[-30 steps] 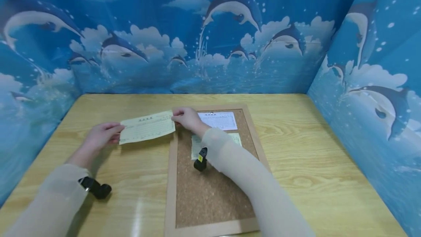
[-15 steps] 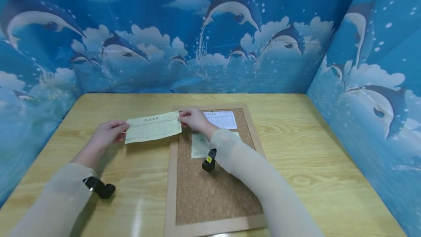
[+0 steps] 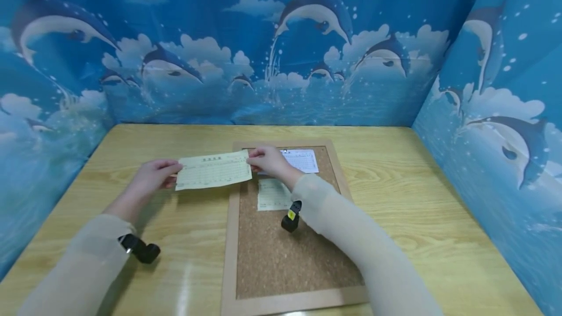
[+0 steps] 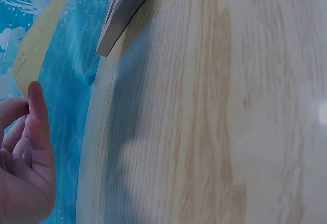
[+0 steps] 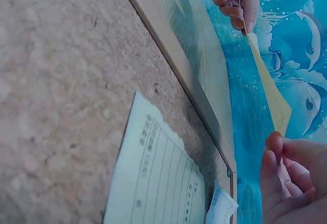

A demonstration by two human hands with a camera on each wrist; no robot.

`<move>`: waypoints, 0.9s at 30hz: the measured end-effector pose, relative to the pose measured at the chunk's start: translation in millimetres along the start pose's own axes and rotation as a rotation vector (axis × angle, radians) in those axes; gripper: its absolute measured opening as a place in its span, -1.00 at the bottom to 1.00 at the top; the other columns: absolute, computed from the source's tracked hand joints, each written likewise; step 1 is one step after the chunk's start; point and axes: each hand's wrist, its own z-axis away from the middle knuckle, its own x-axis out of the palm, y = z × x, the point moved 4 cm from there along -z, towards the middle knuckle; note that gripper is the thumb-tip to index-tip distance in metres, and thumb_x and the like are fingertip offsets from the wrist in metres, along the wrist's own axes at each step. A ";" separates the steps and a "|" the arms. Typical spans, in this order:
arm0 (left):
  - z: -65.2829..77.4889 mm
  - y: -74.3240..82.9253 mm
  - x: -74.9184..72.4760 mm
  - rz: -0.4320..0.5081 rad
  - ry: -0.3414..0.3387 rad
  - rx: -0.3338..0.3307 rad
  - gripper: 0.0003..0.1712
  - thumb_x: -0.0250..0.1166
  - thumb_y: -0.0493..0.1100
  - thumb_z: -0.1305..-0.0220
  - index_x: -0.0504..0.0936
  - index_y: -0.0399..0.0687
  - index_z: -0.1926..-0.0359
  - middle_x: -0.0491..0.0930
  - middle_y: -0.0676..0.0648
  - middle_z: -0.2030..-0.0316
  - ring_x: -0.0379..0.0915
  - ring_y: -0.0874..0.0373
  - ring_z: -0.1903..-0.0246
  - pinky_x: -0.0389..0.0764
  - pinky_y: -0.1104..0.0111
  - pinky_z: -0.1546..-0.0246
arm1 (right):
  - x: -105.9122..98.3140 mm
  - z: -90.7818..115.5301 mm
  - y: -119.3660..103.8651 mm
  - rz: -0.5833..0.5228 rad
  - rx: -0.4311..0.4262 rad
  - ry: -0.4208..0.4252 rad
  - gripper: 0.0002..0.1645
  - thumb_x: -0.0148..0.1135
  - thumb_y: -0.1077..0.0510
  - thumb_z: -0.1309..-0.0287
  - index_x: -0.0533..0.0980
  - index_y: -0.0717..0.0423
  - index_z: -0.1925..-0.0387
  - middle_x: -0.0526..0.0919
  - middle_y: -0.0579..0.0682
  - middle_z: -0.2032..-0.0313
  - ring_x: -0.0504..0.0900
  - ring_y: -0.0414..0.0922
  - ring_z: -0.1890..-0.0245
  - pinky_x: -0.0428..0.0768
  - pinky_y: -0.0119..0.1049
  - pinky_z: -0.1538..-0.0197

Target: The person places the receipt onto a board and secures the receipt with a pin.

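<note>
A pale yellow printed form (image 3: 213, 170) is stretched between my two hands, held above the table and overlapping the left edge of the cork board (image 3: 298, 252) in the head view. My left hand (image 3: 151, 179) pinches its left end between thumb and fingers. At the other end my right hand (image 3: 273, 162) pinches the upper right corner. In the right wrist view the yellow sheet (image 5: 271, 93) is seen nearly edge-on, raised off the board. A pale green form (image 3: 273, 195) lies on the cork, and a white form (image 3: 303, 160) above it is partly covered by my right hand.
The board's wooden frame (image 3: 230, 257) stands slightly proud of the wood-grain table (image 3: 404, 208). A small shiny clip or pin (image 3: 285, 150) sits at the white form's top. Blue dolphin-print curtains (image 3: 197, 96) enclose the back and sides.
Both hands have moved to the right with the yellow form, bringing its right end over the board's left edge. More of the pale green form shows beneath the right arm.
</note>
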 end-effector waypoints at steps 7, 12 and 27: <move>1.1 0.7 4.8 0.010 -0.016 0.014 -0.44 0.09 -0.03 -0.36 0.34 -0.42 -0.16 0.53 -0.06 0.24 0.49 0.33 0.44 0.57 0.41 0.39 | -3.0 5.5 4.5 0.002 0.002 -0.009 -0.79 0.17 0.21 -0.22 0.55 0.28 0.17 0.63 0.08 0.34 0.62 -0.09 0.34 0.61 -0.25 0.20; 3.2 3.5 8.2 0.013 -0.023 0.025 -0.44 0.09 -0.02 -0.36 0.35 -0.42 -0.16 0.52 -0.08 0.21 0.50 0.34 0.43 0.56 0.39 0.39 | -7.1 10.7 7.8 -0.015 0.022 0.000 -0.79 0.17 0.21 -0.22 0.56 0.25 0.15 0.64 0.08 0.31 0.61 -0.12 0.33 0.62 -0.28 0.19; 2.7 14.2 28.9 0.008 -0.065 0.030 -0.47 0.11 -0.03 -0.34 0.39 -0.38 -0.13 0.52 -0.18 0.12 0.53 0.30 0.41 0.57 0.35 0.34 | -28.0 26.5 19.7 0.022 0.071 0.031 -0.75 0.19 0.18 -0.21 0.54 0.23 0.11 0.64 0.06 0.25 0.62 -0.14 0.31 0.62 -0.28 0.18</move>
